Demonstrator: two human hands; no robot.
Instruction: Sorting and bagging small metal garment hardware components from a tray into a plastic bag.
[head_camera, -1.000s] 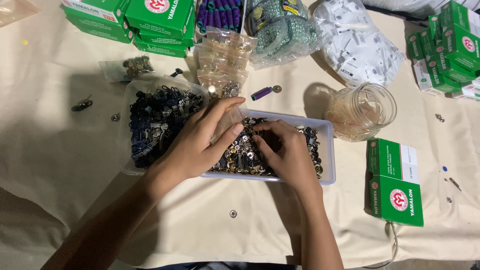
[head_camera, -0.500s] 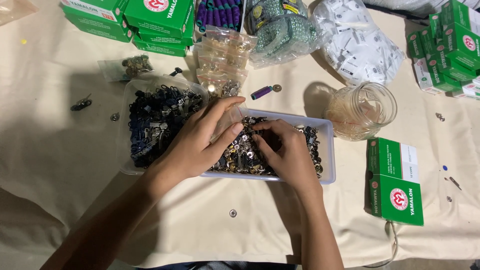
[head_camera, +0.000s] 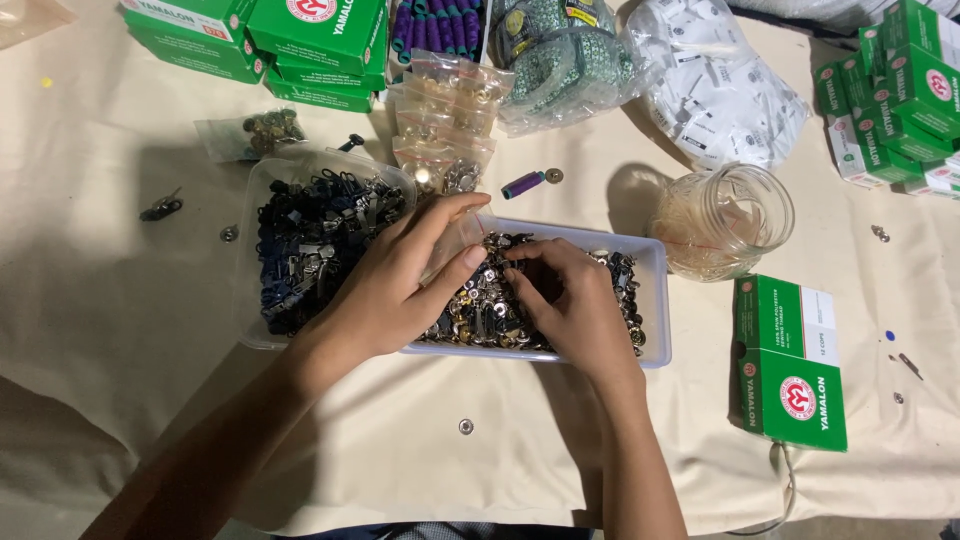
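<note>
Now both hands are busy in the white tray (head_camera: 655, 300) of shiny metal bits (head_camera: 480, 305), which sits in the middle of the table (head_camera: 120, 300); the left hand (head_camera: 395, 285) pinches a small clear bag (head_camera: 455, 235) at the tray's 11 o'clock corner, fingers shut on it; the right hand (head_camera: 570, 300) rests on the pile with its fingertips curled together, and I cannot tell if a bit is between them; this looks like the picking and bagging step; the next move calls for a soft, careful pinch, as the bits are tiny and slippery; a clear tub of dark bits (head_camera: 310, 245) sits at 9 o'clock from the tray; a glass jar (head_camera: 725, 220) stands at 2 o'clock; green boxes (head_camera: 790, 360) lie at 3 o'clock.
</note>
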